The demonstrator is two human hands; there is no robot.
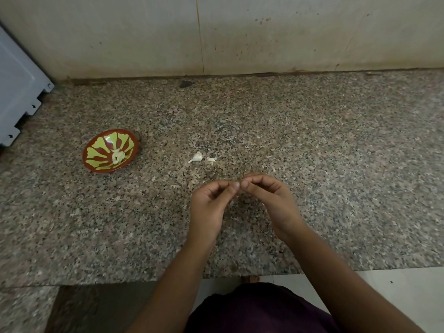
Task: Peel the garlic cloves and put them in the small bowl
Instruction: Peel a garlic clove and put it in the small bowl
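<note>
- The left hand (210, 207) and the right hand (272, 203) are seen brought together low over the table (312, 164), near its 6 o'clock edge. Both are curled narrow, with fingertips (236, 186) pinched tip to tip.
- What is pinched there is hidden by the fingers. Whether a garlic piece or only skin is held cannot be told.
- The step in hand is judged to be peeling, with skin being worked loose between the two pinches.
- A clove (197, 156), seemingly unpeeled, is shown lying on the table at 11 o'clock of the hands. A pale scrap (211, 159) lies just beside it, at its 3 o'clock.
- The bowl (101, 146), red with a green leaf pattern, is set well apart at 10 o'clock of the hands. A few peeled cloves (118, 156) are heaped inside, toward its 4 o'clock side.
- For the next move, anything freed would likely need to be carried left and dropped into the bowl. The clove on the table would then be taken up.
- A white appliance (16, 92) is seen at 9 o'clock and a stained wall (240, 32) at 12.
</note>
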